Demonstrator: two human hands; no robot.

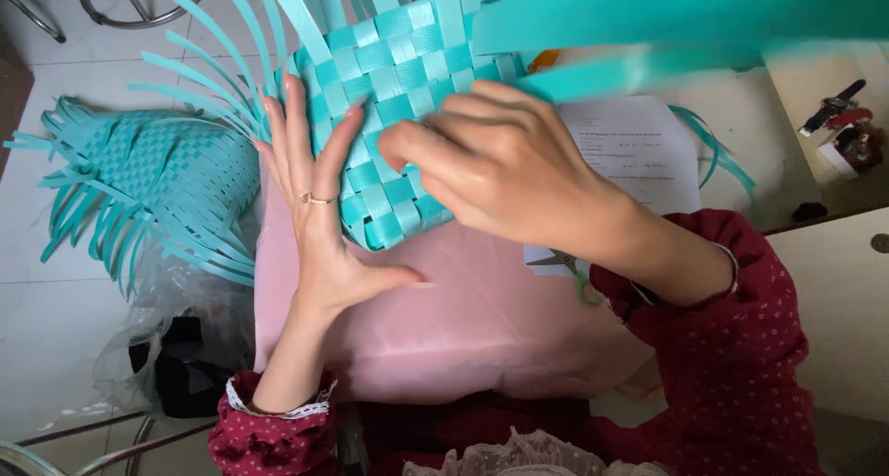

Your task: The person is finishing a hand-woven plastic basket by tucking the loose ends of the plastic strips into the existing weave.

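Bracing the woven teal basket piece (pixel 394 115) against the pink cloth (pixel 482 319) on your lap, you lay your left hand (pixel 315 198) flat and open along its left edge, fingers spread, gripping nothing; that seems meant to keep the weave from sliding. Your right hand (pixel 505 166) lies over the lower right part of the weave with its fingers curled inward, the fingertips pinching at a strip near the bottom corner, though exactly which strip they close on is hidden under the hand. The piece sits in the middle of the view, just in front of you, tilted with one corner pointing toward your body. It is a tight checkerboard of glossy teal plastic bands, with loose strip ends (pixel 222 59) fanning out from its upper left side. A second woven piece (pixel 157 180) lies on the floor to your left, well apart.
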